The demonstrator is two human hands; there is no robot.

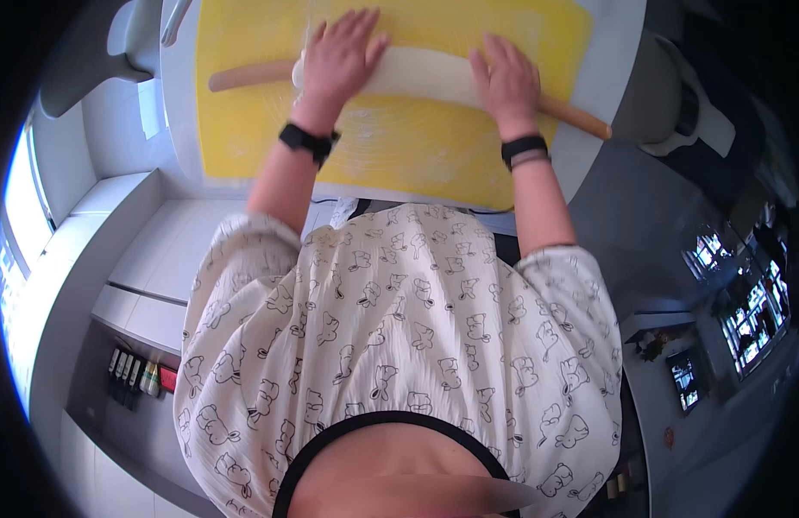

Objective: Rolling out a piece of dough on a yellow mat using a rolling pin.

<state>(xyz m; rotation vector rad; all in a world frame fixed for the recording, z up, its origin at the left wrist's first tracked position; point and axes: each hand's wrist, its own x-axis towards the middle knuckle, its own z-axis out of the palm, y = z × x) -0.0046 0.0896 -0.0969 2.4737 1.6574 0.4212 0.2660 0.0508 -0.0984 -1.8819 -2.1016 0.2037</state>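
Sheet dough [422,72], pale and floury-looking, is wrapped around a wooden rolling pin [252,76] that lies crosswise before me. Both bare ends of the pin stick out past the dough. My left hand [344,57] rests on the dough near its left end, fingers stretched out and thumb apart. On the right part of the roll lies my right hand [508,83], palm down, its fingers extended and slightly blurred. Neither hand's fingers close around the roll. Beneath it all is a yellow mat [432,146] with whitish flour smears. The undersides of both hands are hidden.
The mat covers much of a white table [616,65] with a curved edge. A grey chair [648,97] stands by its right side, another chair [92,74] at the left. White cabinets [157,249] run along the left, with several bottles [122,372] in a niche.
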